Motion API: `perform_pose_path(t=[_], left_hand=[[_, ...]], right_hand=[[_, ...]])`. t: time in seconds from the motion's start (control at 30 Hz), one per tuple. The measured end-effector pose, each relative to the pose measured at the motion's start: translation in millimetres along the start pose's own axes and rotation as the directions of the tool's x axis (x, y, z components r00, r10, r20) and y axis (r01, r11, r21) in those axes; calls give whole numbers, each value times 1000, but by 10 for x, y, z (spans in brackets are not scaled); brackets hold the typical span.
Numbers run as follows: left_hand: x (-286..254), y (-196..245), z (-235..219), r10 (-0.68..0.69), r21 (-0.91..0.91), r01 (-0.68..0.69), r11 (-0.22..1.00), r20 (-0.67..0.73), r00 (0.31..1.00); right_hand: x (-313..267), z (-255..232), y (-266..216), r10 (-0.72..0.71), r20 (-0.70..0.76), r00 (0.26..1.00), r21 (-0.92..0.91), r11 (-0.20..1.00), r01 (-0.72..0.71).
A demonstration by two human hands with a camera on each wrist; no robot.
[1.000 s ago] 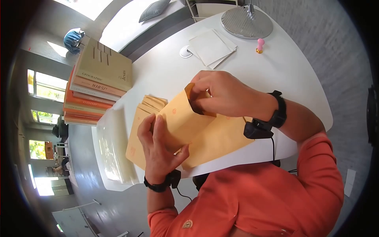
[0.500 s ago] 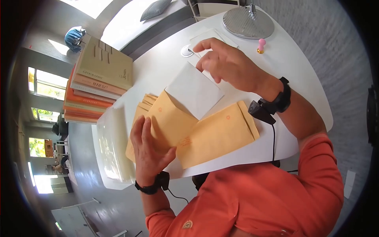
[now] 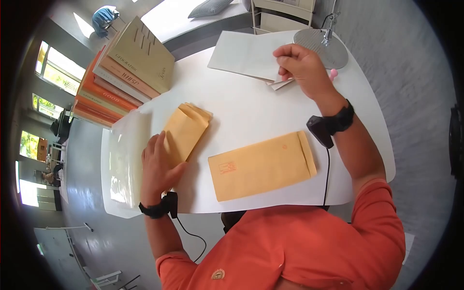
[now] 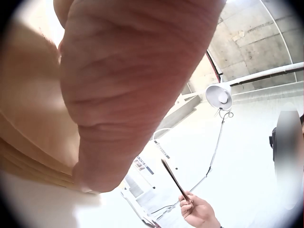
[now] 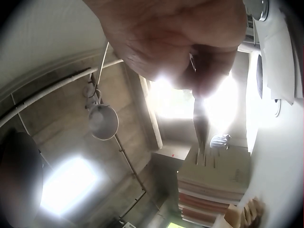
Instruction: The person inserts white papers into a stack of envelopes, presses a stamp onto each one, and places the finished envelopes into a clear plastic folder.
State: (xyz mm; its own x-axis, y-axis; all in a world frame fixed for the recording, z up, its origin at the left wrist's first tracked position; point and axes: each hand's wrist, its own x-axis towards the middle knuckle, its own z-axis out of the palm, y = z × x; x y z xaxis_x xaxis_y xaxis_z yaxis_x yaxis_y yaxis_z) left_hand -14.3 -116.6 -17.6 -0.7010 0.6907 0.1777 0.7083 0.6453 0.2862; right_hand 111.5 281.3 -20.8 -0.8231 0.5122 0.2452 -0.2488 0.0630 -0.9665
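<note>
At the back of the white table my right hand (image 3: 302, 70) pinches a flat, folded-looking white sheet (image 3: 239, 53) by its right end. It shows edge-on as a thin dark strip (image 4: 174, 178) in the left wrist view. More white sheets (image 3: 282, 83) lie under and beside it on the tabletop. My left hand (image 3: 159, 166) rests on a small pile of tan paper envelopes (image 3: 186, 128) at the left, fingers laid along its edge and thumb stretched out. A single tan envelope (image 3: 263, 166) with red print lies flat between my arms, flap end to the right.
A row of books (image 3: 133, 63) stands at the table's back left. Clear plastic sheeting (image 3: 126, 159) covers the left edge. The desk lamp's base (image 3: 319, 46) is at the back right, with a pink-handled stamp (image 3: 333, 73) partly hidden behind my right hand.
My right hand has left the envelope's mouth and moved to the back, now holding a white sheet. The white sheet at that mouth is gone. My left hand shifted left, onto the pile.
</note>
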Motion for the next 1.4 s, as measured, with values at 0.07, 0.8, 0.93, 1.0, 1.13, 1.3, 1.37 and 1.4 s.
perform_pose_path(t=[0.07,0.8,0.93,1.0,1.13,1.3,1.37,1.4], left_hand=[[-10,-72,73,-66,77,61,995,67,996],[76,1265,459,526,-287,-448,846,325,786],[70,1253,426,531,-312,-439,843,346,774],[73,1196,398,508,-298,-434,850,248,825],[46,1057,281,413,-264,-379,887,87,907],[-1,906,237,404,-207,-411,888,-77,911],[-18,891,251,404,-215,-435,875,-173,898],[-30,872,265,406,-211,-436,875,-171,898]], right_hand=[[117,92,90,63,25,998,40,997,-64],[-311,-77,-178,182,373,910,-612,785,94],[-337,-187,-466,104,382,919,-563,814,142],[-378,-207,-568,74,374,924,-538,829,151],[-508,-141,-657,-63,352,934,-399,892,210],[-627,31,-639,-168,474,865,-337,872,354],[-647,91,-608,-154,477,865,-366,860,355],[-647,113,-598,-117,471,875,-376,870,319]])
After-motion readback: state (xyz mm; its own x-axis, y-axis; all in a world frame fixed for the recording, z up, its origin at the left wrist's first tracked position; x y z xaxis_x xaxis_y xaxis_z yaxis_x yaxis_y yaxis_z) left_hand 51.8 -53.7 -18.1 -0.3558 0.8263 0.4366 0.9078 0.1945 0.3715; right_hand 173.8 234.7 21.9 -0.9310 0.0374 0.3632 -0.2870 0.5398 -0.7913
